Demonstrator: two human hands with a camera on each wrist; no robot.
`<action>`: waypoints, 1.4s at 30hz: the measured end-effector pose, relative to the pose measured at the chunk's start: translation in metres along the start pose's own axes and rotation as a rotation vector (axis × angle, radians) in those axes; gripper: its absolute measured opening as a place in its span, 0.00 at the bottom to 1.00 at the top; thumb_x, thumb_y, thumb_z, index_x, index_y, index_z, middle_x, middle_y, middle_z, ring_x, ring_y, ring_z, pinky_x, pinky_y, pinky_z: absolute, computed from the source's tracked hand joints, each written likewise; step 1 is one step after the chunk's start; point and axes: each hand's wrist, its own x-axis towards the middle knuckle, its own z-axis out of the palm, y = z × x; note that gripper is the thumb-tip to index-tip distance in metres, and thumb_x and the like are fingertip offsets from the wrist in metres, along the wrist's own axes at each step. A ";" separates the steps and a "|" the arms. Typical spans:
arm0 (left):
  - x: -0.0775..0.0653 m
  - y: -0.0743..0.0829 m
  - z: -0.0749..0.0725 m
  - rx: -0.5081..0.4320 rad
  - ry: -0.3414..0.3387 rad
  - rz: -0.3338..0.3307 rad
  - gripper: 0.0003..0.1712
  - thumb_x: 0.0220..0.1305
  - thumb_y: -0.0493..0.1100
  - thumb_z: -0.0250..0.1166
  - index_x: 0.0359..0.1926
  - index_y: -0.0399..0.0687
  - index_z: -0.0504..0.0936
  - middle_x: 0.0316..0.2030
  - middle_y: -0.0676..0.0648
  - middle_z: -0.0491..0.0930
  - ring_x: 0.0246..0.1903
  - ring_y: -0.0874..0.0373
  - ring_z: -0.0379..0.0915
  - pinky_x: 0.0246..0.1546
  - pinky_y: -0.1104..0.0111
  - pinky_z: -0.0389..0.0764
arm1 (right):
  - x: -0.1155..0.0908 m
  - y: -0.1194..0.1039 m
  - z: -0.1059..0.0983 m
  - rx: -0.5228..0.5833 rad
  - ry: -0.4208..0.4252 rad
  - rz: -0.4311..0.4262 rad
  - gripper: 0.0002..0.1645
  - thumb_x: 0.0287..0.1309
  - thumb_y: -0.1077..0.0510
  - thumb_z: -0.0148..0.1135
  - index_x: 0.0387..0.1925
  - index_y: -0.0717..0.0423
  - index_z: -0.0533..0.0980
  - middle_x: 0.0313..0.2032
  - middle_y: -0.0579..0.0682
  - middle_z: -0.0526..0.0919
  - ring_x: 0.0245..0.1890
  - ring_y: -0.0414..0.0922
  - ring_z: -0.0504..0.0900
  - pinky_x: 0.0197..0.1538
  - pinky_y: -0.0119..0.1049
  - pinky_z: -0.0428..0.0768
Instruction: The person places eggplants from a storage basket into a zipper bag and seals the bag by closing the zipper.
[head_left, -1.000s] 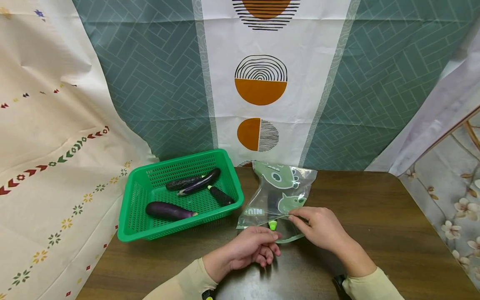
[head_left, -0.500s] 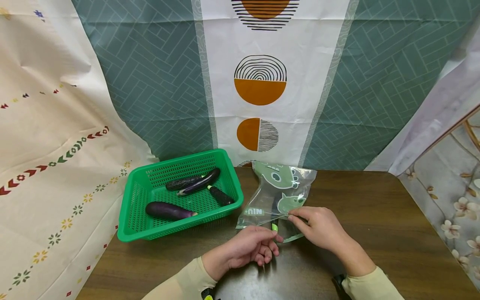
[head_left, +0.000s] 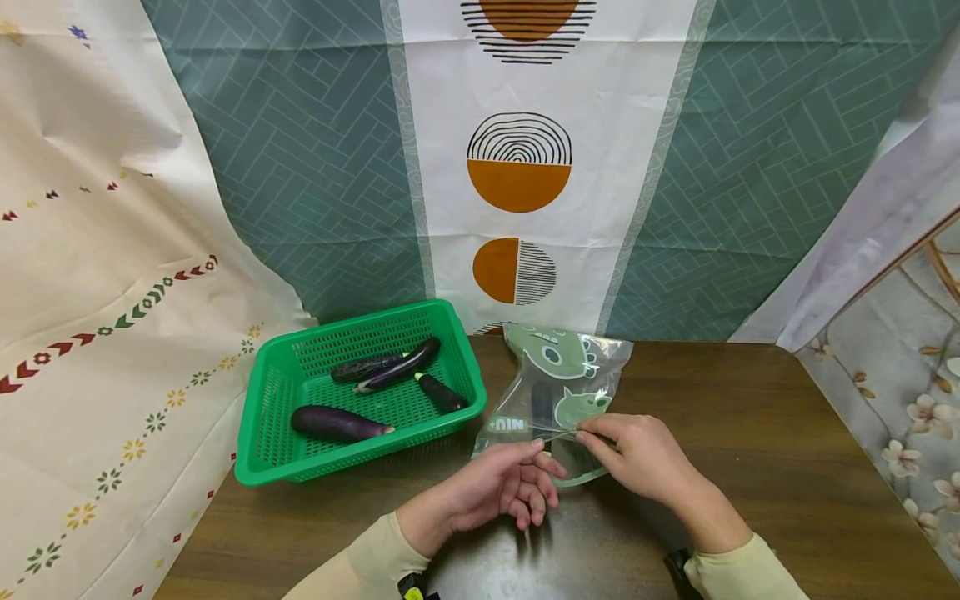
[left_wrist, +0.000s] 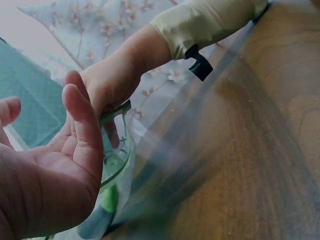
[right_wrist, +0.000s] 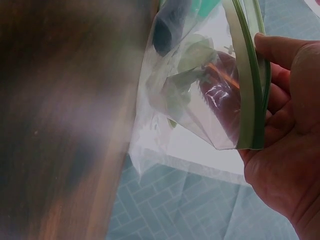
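Observation:
A clear zip bag (head_left: 536, 379) with green cartoon prints lies on the table, its mouth towards me. Inside it shows a dark eggplant (head_left: 543, 404), blurred by the plastic; its bright green end appears in the left wrist view beside the bag's rim. My right hand (head_left: 637, 457) pinches the bag's green-edged mouth (right_wrist: 251, 100) between thumb and fingers. My left hand (head_left: 504, 490) hovers at the left of the opening, palm turned up, fingers loosely bent and holding nothing. It partly covers the bag's near left corner.
A green plastic basket (head_left: 251, 433) stands to the left, with several dark vegetables in it, including a fat purple eggplant (head_left: 339, 422) near its front. Behind the brown wooden table (head_left: 720, 400) hangs a patterned cloth (head_left: 322, 167).
The eggplant has slid further into the bag, and its green end is now mostly hidden. My left hand has drawn slightly back and its fingers have spread. The right hand keeps its pinch.

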 end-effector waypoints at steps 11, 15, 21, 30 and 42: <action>-0.009 0.015 -0.005 0.035 -0.017 0.097 0.35 0.87 0.64 0.52 0.64 0.34 0.78 0.41 0.47 0.88 0.33 0.57 0.86 0.30 0.68 0.86 | 0.001 0.000 0.001 0.002 -0.001 -0.016 0.06 0.68 0.58 0.78 0.46 0.47 0.93 0.41 0.38 0.94 0.41 0.37 0.93 0.43 0.44 0.90; -0.012 0.021 -0.009 0.067 0.008 0.141 0.38 0.88 0.62 0.50 0.67 0.27 0.75 0.42 0.47 0.88 0.34 0.57 0.86 0.30 0.69 0.86 | 0.001 0.000 0.001 -0.005 0.003 -0.022 0.07 0.68 0.58 0.79 0.46 0.47 0.93 0.41 0.38 0.94 0.41 0.37 0.93 0.43 0.44 0.90; -0.020 0.033 -0.014 0.162 0.035 0.236 0.38 0.89 0.57 0.49 0.69 0.19 0.70 0.43 0.45 0.88 0.35 0.57 0.88 0.34 0.68 0.88 | 0.000 0.000 0.001 -0.011 0.009 -0.032 0.07 0.67 0.58 0.79 0.45 0.46 0.93 0.40 0.37 0.94 0.40 0.37 0.92 0.42 0.44 0.90; -0.039 0.055 -0.026 0.358 0.186 0.353 0.31 0.91 0.53 0.49 0.69 0.27 0.76 0.47 0.38 0.88 0.40 0.54 0.89 0.46 0.63 0.90 | 0.001 -0.002 0.002 -0.013 -0.005 -0.032 0.07 0.68 0.57 0.79 0.46 0.47 0.93 0.41 0.38 0.94 0.40 0.37 0.92 0.43 0.44 0.91; -0.053 0.074 -0.038 0.686 0.405 0.461 0.19 0.86 0.44 0.61 0.66 0.35 0.81 0.47 0.37 0.88 0.43 0.45 0.89 0.44 0.61 0.90 | -0.001 -0.001 0.003 -0.005 -0.012 -0.024 0.07 0.69 0.57 0.78 0.46 0.47 0.93 0.41 0.39 0.94 0.41 0.37 0.93 0.43 0.44 0.91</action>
